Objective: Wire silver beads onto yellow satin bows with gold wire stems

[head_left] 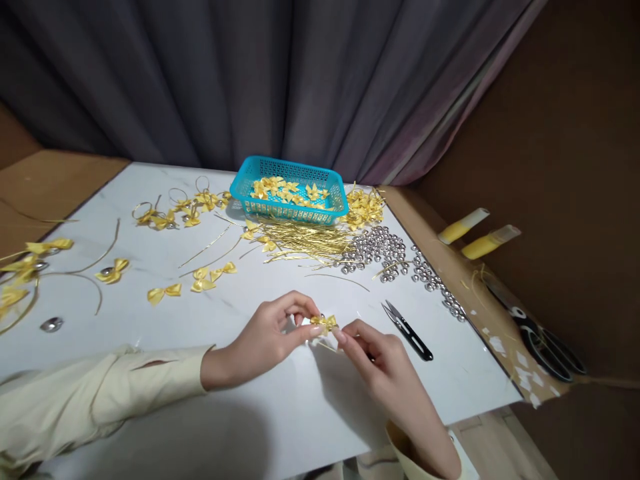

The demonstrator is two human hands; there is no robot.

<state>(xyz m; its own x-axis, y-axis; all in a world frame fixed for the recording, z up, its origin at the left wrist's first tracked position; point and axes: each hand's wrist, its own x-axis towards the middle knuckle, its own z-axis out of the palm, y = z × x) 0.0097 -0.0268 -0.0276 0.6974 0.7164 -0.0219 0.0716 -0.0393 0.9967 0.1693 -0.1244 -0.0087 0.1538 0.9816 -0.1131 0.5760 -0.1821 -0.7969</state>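
My left hand pinches a small yellow ribbon bow between thumb and fingers, just above the white tabletop. At the bow's right edge, the thumb and forefinger of my right hand are closed on a thin gold wire, part of which trails below the bow. A small silvery bit shows at the top of the bow, mostly hidden by the fingers. Something small and dark is at my right palm; I cannot make it out. Black thread snips lie to the right of my right hand.
A blue basket of yellow bows stands at the back. Before it lie gold wires, more bows and silvery beads. Finished-looking bow ties spread leftward. Scissors and two yellow-filled tubes are at the right.
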